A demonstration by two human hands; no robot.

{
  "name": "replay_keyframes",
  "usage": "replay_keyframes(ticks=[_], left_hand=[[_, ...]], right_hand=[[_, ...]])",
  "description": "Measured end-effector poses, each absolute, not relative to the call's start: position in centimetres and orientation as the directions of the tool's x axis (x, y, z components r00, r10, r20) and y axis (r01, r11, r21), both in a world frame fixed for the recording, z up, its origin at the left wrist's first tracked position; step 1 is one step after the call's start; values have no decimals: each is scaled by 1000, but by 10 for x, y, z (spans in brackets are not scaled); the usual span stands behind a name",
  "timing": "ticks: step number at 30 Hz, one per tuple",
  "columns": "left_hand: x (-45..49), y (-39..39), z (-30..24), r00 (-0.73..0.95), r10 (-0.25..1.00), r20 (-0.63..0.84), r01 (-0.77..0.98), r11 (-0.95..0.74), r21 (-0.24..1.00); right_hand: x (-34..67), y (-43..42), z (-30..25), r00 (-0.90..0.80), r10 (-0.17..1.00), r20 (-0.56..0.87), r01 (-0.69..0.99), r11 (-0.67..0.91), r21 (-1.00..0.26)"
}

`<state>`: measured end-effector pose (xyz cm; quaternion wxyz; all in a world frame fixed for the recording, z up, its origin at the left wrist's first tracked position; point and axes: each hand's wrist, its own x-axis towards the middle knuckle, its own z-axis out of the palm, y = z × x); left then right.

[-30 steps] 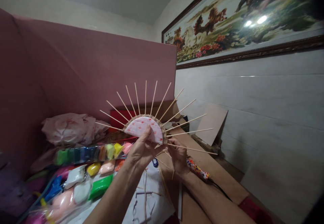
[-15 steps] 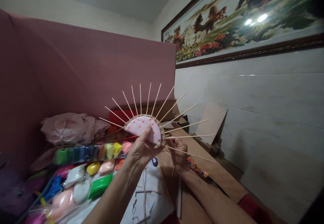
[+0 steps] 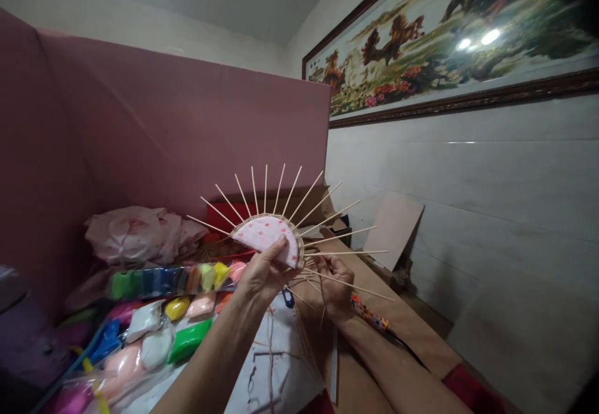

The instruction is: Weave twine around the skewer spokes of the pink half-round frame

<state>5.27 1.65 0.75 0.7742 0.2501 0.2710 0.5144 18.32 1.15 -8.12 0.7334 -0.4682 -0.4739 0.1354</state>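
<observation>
I hold up a round basket base (image 3: pixel 269 238) covered in pink dotted cloth, with woven cane round its rim and several thin wooden spokes (image 3: pixel 333 236) fanning outward. My left hand (image 3: pixel 262 276) grips its lower edge, thumb pressed on the cloth. Just right of the base, my right hand (image 3: pixel 333 283) is closed, its fingers pinched among the lower spokes on a thin cane strand. Loose cane strands (image 3: pixel 306 339) hang down under both hands.
Packets of coloured modelling clay (image 3: pixel 163 317) lie at the lower left beside a pink plastic bag (image 3: pixel 135 236). A patterned tool with a black cord (image 3: pixel 369 315) rests on the brown tabletop (image 3: pixel 397 326). A pink board (image 3: pixel 163 127) stands behind; a framed horse painting (image 3: pixel 449 39) hangs on the right wall.
The basket base has turned slightly and dropped a little in my hands. My right hand's fingers have shifted among the lower spokes.
</observation>
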Motion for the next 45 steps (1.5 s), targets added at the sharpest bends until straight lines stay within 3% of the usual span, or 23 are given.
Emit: replay_keyframes(ticks=[7, 13, 18, 28, 31, 36, 41, 45], left_hand=[[48, 19, 13, 254, 947, -195, -656, 317, 685], [33, 24, 21, 171, 981, -91, -657, 182, 732], [14, 33, 28, 91, 992, -86, -638, 124, 760], [-10, 47, 30, -77, 997, 24, -490, -59, 870], [-11, 43, 35, -2, 1000, -19, -524, 15, 852], [-10, 34, 45, 171, 975, -143, -664, 221, 714], [2, 25, 42, 355, 915, -192, -554, 372, 745], [18, 13, 39, 419, 881, -219, -495, 424, 759]], right_hand=[[185, 6, -80, 522, 533, 665, 400, 536, -744], [186, 3, -75, 493, 489, 720, 502, 515, -694], [192, 5, -77, 467, 403, 787, 586, 526, -617], [198, 4, -76, 513, 319, 797, 609, 519, -600], [200, 7, -77, 540, 340, 770, 591, 499, -634], [196, 11, -84, 483, 462, 743, 567, 482, -668], [192, 14, -88, 441, 551, 708, 542, 465, -700], [195, 15, -85, 481, 541, 690, 567, 409, -715]])
